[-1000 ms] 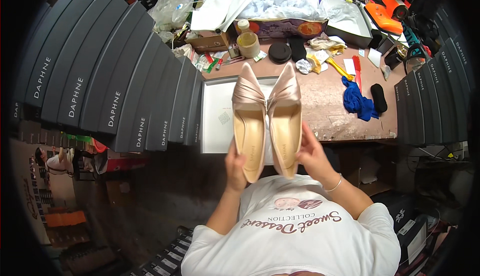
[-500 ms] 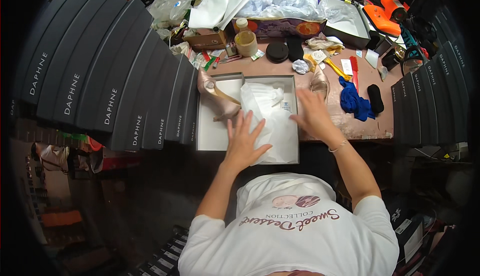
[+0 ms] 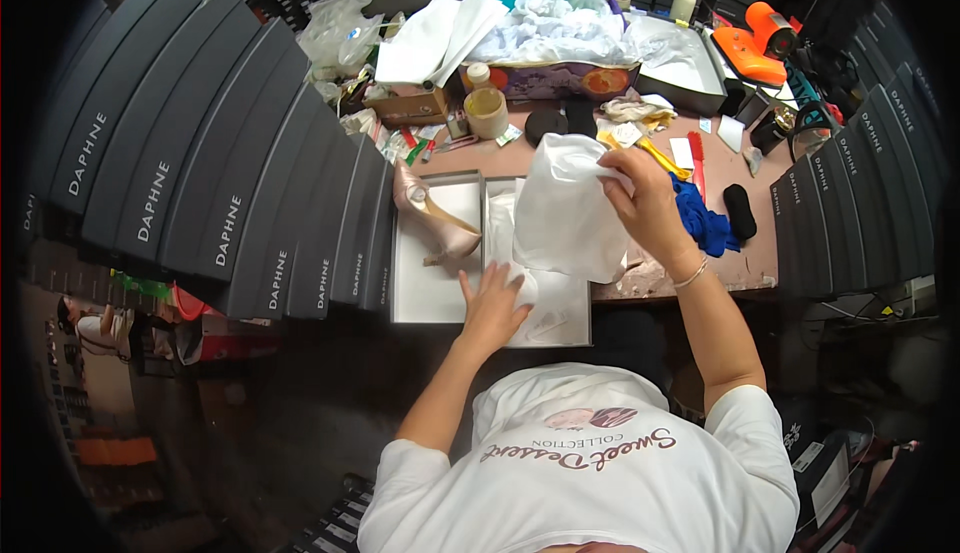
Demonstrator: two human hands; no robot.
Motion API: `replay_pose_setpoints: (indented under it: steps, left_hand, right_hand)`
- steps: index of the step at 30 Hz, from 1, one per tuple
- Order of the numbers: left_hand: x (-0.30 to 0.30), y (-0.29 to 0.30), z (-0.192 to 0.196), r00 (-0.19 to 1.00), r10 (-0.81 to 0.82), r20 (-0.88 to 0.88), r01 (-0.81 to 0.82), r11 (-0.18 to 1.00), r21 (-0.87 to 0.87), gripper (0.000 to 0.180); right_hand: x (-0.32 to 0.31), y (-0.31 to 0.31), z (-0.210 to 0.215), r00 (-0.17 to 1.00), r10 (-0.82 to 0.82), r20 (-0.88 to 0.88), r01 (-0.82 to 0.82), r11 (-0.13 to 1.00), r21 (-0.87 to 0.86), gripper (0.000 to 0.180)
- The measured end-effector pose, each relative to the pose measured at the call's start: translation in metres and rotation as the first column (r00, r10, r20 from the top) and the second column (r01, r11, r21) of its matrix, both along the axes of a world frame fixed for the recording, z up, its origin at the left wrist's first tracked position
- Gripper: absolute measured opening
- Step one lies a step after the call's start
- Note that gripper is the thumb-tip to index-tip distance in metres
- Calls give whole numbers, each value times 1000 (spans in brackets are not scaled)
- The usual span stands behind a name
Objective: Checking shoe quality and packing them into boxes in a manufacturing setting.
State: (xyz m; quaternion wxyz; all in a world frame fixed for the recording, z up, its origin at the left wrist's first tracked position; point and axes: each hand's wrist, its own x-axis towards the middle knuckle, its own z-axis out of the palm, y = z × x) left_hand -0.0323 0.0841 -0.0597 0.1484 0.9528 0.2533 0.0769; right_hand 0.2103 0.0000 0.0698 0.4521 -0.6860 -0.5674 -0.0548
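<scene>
Pinched between the fingers of my right hand (image 3: 642, 201), a sheet of thin white tissue paper (image 3: 565, 215) hangs over the right part of an open grey shoebox (image 3: 586, 328). My left hand (image 3: 492, 309) lies low over the box with its fingers spread, its fingertips at more white paper (image 3: 503, 228) inside. Left of that hand, a pale pink satin high-heeled shoe (image 3: 440, 218) rests on its side across the box's left part (image 3: 405, 298). The raised sheet covers the table spot where another pink shoe stood.
Tall stacks of dark shoeboxes (image 3: 190, 153) stand close on the left, more boxes (image 3: 860, 193) on the right. Behind the open box are a jar (image 3: 486, 113), a carton of crumpled paper (image 3: 560, 81), a blue cloth (image 3: 700, 221), a red brush (image 3: 697, 168) and an orange device (image 3: 750, 56).
My right hand has taken hold of the tissue paper and lifted it up from the box. The left hand stays low over the box, fingers spread. The view has shifted slightly.
</scene>
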Motion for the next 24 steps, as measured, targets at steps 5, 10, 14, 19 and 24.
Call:
replay_pose_setpoints:
  steps: [5, 10, 14, 19, 24]
  left_hand:
    - [-8, -16, 47, 657, 538, 528, 382, 366, -849, 70]
    - [12, 9, 14, 429, 864, 262, 297, 139, -945, 36]
    - [2, 43, -6, 263, 947, 186, 379, 76, -922, 22]
    - [10, 60, -8, 496, 824, 272, 375, 80, -924, 22]
    - [-8, 61, -27, 693, 602, 397, -142, 653, -744, 39]
  right_hand:
    - [-60, -11, -21, 977, 210, 45, -210, 978, -12, 40]
    - [-124, -20, -72, 860, 509, 34, -499, 853, -152, 16]
    - [-120, -56, -82, 827, 477, -297, -560, 745, -363, 25]
    - [-92, -55, -49, 999, -40, 35, 44, 992, -120, 44]
    - [-64, -22, -102, 987, 84, 137, -2, 858, -513, 44]
